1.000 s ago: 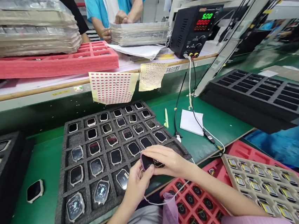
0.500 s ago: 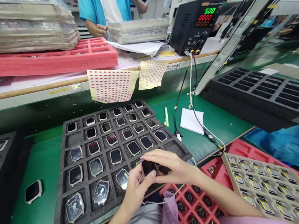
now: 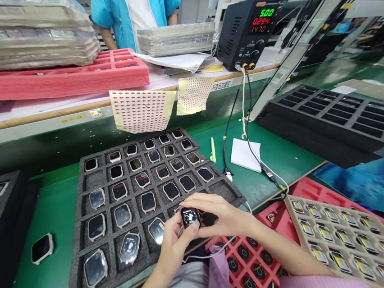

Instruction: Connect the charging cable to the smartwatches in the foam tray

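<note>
Between both hands, over the near right edge of the black foam tray [image 3: 73,268], is a smartwatch [image 3: 189,217] with its screen lit by a watch face. My left hand [image 3: 174,236] grips its left side and lower edge, thumb across the glass. From the right, my right hand [image 3: 219,214] closes its fingers over the top and side of the same watch. A white cable [image 3: 206,256] runs below the hands; its end is hidden. Rows of watches fill most tray pockets, and one near watch [image 3: 130,248] also shows a lit face.
A single watch [image 3: 42,248] lies left of the tray. The power supply [image 3: 252,34] stands on the shelf. Red foam [image 3: 234,253] with round black parts and a beige tray [image 3: 301,224] sit at lower right. Another person [image 3: 138,13] stands behind the shelf.
The held watch's dark screen has lit up, while the near left tray watch's screen has gone dark. The supply readings rose from zero. The other person's raised tray has left view.
</note>
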The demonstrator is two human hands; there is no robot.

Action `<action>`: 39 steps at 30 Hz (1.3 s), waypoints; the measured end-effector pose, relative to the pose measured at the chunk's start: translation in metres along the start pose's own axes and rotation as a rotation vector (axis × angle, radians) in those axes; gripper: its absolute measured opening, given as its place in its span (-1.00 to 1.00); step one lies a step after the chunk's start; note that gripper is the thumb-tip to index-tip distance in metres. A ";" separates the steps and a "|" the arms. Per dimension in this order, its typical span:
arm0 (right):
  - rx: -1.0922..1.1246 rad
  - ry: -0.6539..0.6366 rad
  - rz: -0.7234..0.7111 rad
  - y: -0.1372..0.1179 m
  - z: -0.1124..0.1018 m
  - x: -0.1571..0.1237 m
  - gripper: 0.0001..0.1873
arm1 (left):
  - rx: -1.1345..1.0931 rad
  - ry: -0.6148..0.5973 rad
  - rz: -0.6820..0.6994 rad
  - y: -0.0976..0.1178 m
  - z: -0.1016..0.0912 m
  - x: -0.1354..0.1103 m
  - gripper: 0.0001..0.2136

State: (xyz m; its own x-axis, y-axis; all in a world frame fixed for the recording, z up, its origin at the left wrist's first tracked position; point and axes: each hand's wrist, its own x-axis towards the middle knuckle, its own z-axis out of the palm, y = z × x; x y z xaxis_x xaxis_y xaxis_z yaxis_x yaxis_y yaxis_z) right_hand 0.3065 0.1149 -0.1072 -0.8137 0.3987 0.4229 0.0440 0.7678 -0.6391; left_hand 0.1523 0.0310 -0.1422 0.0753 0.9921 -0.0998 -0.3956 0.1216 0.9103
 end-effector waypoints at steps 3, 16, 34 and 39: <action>0.003 -0.003 0.005 0.001 0.000 0.001 -0.44 | 0.001 0.001 -0.004 0.000 0.001 0.000 -0.73; 0.033 -0.079 0.031 0.000 -0.008 -0.002 -0.49 | 0.180 0.007 0.018 -0.009 0.002 -0.003 -0.68; 0.004 0.059 0.482 -0.038 -0.009 -0.044 -0.27 | 0.674 -0.152 0.476 -0.005 0.015 -0.009 -0.07; 0.379 0.030 0.653 -0.055 -0.002 -0.041 -0.33 | 0.856 -0.333 0.443 0.016 0.010 -0.018 -0.03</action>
State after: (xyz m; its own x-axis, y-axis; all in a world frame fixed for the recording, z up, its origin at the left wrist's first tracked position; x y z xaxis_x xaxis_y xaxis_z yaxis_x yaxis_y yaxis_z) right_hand 0.3386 0.0573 -0.0885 -0.6740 0.7313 -0.1041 0.3056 0.1478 -0.9406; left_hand 0.1537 0.0146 -0.1222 0.3838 0.8685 0.3136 0.3274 -0.4456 0.8332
